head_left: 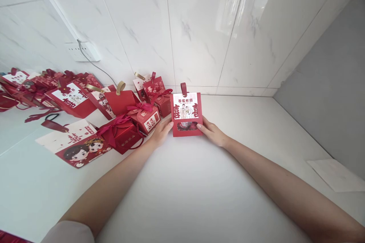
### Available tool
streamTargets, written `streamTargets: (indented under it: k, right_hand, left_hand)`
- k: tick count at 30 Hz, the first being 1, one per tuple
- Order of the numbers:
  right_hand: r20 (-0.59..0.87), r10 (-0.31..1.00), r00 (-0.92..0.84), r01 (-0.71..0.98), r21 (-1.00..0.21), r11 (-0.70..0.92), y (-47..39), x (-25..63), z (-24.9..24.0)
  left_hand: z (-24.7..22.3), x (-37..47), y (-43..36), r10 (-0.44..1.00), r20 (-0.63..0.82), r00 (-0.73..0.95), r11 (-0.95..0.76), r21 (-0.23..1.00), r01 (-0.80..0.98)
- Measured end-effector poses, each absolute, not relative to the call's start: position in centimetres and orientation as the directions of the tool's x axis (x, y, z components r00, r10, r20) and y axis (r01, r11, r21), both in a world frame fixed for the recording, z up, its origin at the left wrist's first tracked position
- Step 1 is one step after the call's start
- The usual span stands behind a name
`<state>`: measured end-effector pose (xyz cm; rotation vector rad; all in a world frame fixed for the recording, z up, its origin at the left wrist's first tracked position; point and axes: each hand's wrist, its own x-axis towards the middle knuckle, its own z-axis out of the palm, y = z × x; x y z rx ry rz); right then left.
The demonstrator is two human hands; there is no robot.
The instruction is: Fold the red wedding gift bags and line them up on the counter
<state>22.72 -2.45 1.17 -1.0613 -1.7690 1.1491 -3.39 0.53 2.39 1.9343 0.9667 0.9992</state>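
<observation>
A red gift box point(186, 115) with a white picture label, a clear window low on its front and a red loop on top stands upright on the white counter point(199, 182) near the back wall. My left hand point(161, 132) grips its left lower side and my right hand point(211, 131) grips its right lower side. Both arms reach forward from the near edge.
Several red gift boxes with ribbons point(142, 115) and flat red-and-white cartons point(74, 143) crowd the counter to the left, up to the wall. A wall socket with a cable point(84, 51) is on the tiled wall. A white sheet point(336, 174) lies at the right.
</observation>
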Motion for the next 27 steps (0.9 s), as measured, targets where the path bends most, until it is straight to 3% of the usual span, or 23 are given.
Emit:
streamTargets:
  k: [5, 10, 13, 18, 27]
  right_hand:
    - [0.102, 0.958, -0.268, 0.242, -0.956, 0.169, -2.1, 23.0, 0.6]
    - [0.277, 0.865, -0.418, 0.140, -0.921, 0.363, -2.6, 22.6, 1.0]
    - [0.331, 0.852, -0.405, 0.184, -0.884, 0.430, -2.8, 22.3, 0.9]
    - [0.334, 0.905, -0.263, 0.299, -0.864, 0.405, -3.1, 22.4, 0.8]
    - [0.368, 0.902, -0.226, 0.383, -0.818, 0.430, -4.5, 22.2, 1.8]
  left_hand:
    - [2.4, -3.2, 0.3, 0.845, 0.332, 0.419, -0.478, 0.819, 0.317]
    - [2.5, -3.0, 0.2, 0.853, 0.340, 0.396, -0.462, 0.844, 0.271]
    - [2.5, -3.4, 0.4, 0.823, 0.355, 0.444, -0.493, 0.834, 0.248]
    - [2.4, -3.5, -0.1, 0.772, 0.417, 0.479, -0.543, 0.825, 0.158]
    - [2.0, -2.7, -0.2, 0.938, 0.263, 0.225, -0.276, 0.961, 0.030]
